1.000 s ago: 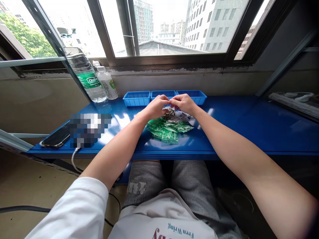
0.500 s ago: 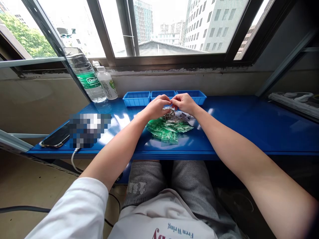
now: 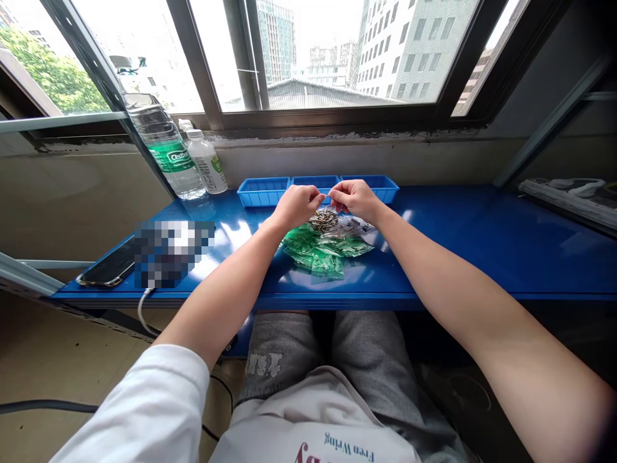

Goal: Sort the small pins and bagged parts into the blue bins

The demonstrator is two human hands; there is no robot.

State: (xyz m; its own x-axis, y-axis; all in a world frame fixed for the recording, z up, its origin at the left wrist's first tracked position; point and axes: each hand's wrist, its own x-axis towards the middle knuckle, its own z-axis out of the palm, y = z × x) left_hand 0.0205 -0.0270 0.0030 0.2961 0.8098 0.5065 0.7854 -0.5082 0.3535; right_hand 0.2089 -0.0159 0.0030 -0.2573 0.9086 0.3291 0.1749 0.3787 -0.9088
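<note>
My left hand [image 3: 303, 204] is closed in a pinch above a heap of small metal screws [image 3: 324, 220]. Whatever is between its fingertips is too small to make out. Just to its right, my right hand [image 3: 354, 198] also pinches, fingertips facing the left ones with a narrow gap. A tiny thing may be held there, but I cannot tell what. Under and in front of the heap lie several small clear bags with green contents [image 3: 322, 254]. Beside the screws, below my right hand, is a clear plastic bag with whitish and dark pieces [image 3: 355, 226].
Three blue bins [image 3: 264, 192] stand in a row behind my hands, against the wall. At the back left are a large water bottle [image 3: 166, 151] and a smaller white bottle [image 3: 207, 162]. A phone [image 3: 108, 262] and a blurred-out patch with a white cable lie left on the blue table [image 3: 482, 251].
My left hand has drawn slightly left and its fingers have curled in more, uncovering more of the screw heap. My right hand has hardly moved.
</note>
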